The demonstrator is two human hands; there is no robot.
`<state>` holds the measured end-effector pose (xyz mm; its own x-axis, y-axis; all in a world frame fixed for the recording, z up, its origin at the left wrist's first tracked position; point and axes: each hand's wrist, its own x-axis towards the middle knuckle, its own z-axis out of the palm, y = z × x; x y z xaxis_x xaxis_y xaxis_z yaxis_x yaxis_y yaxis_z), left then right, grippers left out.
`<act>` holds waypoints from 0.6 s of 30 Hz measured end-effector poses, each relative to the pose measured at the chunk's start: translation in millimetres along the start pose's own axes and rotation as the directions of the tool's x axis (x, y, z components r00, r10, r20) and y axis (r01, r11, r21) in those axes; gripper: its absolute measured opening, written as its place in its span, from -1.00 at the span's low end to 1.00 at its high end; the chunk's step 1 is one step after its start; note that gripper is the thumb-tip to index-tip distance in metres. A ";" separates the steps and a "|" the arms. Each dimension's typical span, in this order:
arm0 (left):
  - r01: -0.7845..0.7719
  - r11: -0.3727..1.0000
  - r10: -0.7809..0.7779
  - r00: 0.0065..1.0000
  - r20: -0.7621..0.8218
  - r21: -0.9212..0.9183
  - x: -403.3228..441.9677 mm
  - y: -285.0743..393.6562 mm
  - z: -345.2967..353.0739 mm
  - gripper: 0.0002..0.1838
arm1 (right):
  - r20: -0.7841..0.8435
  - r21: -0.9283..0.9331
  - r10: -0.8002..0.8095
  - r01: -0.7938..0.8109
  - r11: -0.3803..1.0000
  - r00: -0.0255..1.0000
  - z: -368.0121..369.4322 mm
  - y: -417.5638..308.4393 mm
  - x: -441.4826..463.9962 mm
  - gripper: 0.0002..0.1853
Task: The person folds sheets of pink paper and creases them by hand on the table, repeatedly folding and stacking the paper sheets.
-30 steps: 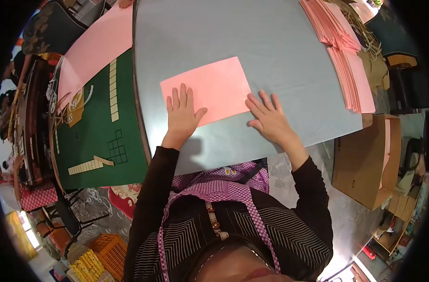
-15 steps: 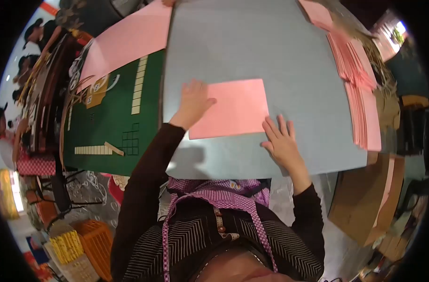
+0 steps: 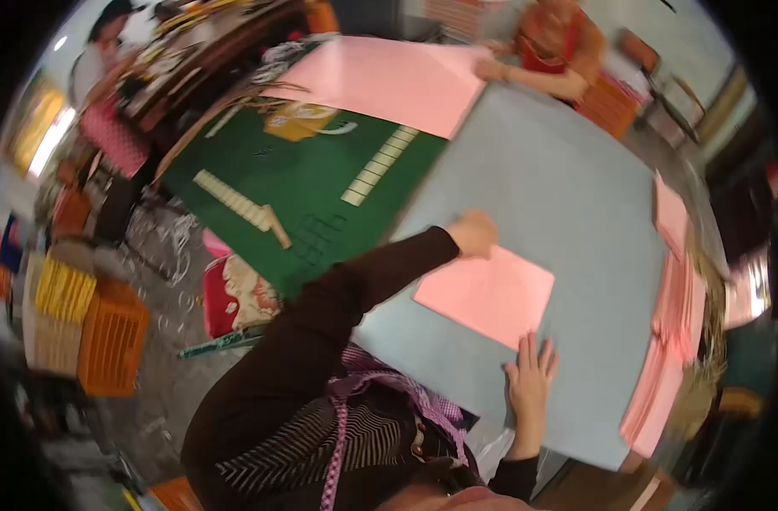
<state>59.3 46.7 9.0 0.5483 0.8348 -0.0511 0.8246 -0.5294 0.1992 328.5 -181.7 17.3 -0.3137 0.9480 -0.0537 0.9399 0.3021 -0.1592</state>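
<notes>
Pink paper near the tabletop's front edge risked skewing if our unclenched right hand slipped; our left hand's grip we couldn't tell.

A grey tabletop is bordered on its left by a green surface, which is marked with rows of cream tile shapes and partly covered at its far end by a large pink sheet. On the grey, a smaller pink sheet is laid flat; pink sheet bundles are lined along the right edge.
</notes>
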 end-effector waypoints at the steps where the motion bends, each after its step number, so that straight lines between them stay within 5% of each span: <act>1: 0.030 0.999 -0.028 0.997 -0.065 0.024 -1.1 2.2 4.5 -0.74 | 0.009 0.001 -0.007 0.007 1.000 1.000 2.2 2.5 0.7 -0.34; 2: 0.105 0.993 -0.102 0.994 0.042 -0.059 -6.9 10.0 -15.5 -0.71 | -0.001 -0.005 -0.069 0.069 0.998 0.998 3.1 2.9 1.0 -0.34; 4: 0.051 0.998 -0.052 0.996 -0.069 -0.023 -0.9 6.9 2.9 -0.71 | 0.041 -0.022 -0.005 0.006 1.000 0.999 3.7 3.0 0.0 -0.34; 6: 0.101 0.993 -0.094 0.990 0.106 -0.062 -0.4 9.1 -11.4 -0.70 | 0.059 -0.028 -0.019 0.020 0.999 0.998 -2.6 -1.3 1.5 -0.34; 13: 0.150 0.985 -0.124 0.959 0.256 -0.086 11.9 8.2 -8.6 -0.75 | 0.071 -0.026 0.008 -0.006 1.000 0.997 4.4 2.4 -0.2 -0.35; 18: 0.089 0.953 -0.021 0.973 0.229 -0.290 -0.4 4.6 -23.2 -0.77 | 0.061 -0.026 0.010 -0.008 1.000 0.998 6.7 2.9 -1.7 -0.36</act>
<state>59.7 47.5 32.7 0.5483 0.7886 -0.2782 0.7941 -0.3868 0.4688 330.9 -183.2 10.3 -0.3120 0.9431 -0.1150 0.9457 0.2967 -0.1328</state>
